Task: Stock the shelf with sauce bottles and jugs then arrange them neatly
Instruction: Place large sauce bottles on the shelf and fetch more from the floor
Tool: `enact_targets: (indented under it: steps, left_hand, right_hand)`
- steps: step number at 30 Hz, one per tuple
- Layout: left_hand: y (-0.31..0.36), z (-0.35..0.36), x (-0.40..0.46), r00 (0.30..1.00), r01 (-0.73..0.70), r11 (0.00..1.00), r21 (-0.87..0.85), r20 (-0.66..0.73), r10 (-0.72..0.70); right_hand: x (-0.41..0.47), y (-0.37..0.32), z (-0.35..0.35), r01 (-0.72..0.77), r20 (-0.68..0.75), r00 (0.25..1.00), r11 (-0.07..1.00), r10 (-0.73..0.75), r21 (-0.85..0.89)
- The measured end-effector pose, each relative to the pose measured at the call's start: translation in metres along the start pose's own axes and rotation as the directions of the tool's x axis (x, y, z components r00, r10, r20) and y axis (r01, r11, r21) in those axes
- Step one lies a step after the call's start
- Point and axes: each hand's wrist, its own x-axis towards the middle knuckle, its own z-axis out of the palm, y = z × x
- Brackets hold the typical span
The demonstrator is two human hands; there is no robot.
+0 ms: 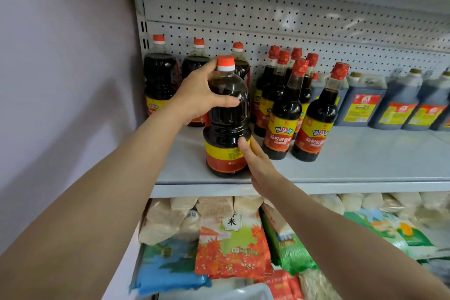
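Sauce bottle upright on shelf, left hand clasping its shoulder, right hand seemingly flat against label.

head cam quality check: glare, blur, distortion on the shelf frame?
Head view: wide-angle bowing curves the shelf edge and pegboard; specular glare streaks on the held bottle; jugs at the right and rice bags below look soft; lighting even, shadows faint.

The bottle I hold is dark brown with an orange cap and a yellow-over-red label. At two o'clock, slim bottles wear patterned red caps — beyond them, jugs show yellow-and-red labels. The backboard is grey, dotted with holes.
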Motion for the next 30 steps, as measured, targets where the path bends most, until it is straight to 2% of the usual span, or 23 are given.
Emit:
enact_targets:
  steps: [8, 13, 15, 17, 19, 20, 26, 30]
  left_hand:
    - [-0.006, -0.007, 0.01, 0.994, -0.011, 1.0, -0.021, 0.111, 0.013]
    - [-0.007, -0.003, 0.006, 0.994, 0.005, 0.999, -0.032, 0.112, -0.001]
    - [-0.01, 0.003, -0.005, 1.0, -0.01, 1.0, 0.003, 0.013, 0.01]
    - [-0.017, 0.014, -0.018, 0.983, 0.017, 0.997, 0.079, -0.184, -0.002]
    - [-0.027, 0.027, -0.031, 0.933, 0.143, 0.984, 0.102, -0.345, -0.099]
    - [-0.029, 0.033, -0.038, 0.917, 0.194, 0.975, 0.104, -0.372, -0.143]
    - [-0.035, 0.034, -0.045, 0.922, 0.291, 0.941, 0.171, -0.314, -0.228]
    - [-0.064, 0.0, -0.039, 0.929, 0.303, 0.946, -0.117, -0.187, -0.321]
  right_hand:
    - [0.004, 0.003, 0.006, -0.047, -0.064, 0.997, 0.992, 0.04, -0.119]
    - [0.004, 0.0, 0.009, -0.033, -0.07, 0.997, 0.995, 0.027, -0.091]
    - [0.003, 0.0, 0.012, 0.004, -0.064, 0.998, 0.996, -0.009, -0.085]
    - [0.002, -0.002, 0.014, 0.029, -0.05, 0.998, 0.997, -0.033, -0.078]
    - [0.0, -0.003, 0.015, 0.043, -0.049, 0.998, 0.997, -0.046, -0.065]
    - [-0.001, -0.003, 0.016, 0.055, -0.049, 0.997, 0.997, -0.057, -0.057]
    - [-0.012, 0.007, 0.037, 0.121, -0.133, 0.982, 0.988, -0.133, -0.093]
    - [-0.024, 0.008, 0.051, 0.129, -0.126, 0.983, 0.991, -0.132, -0.028]
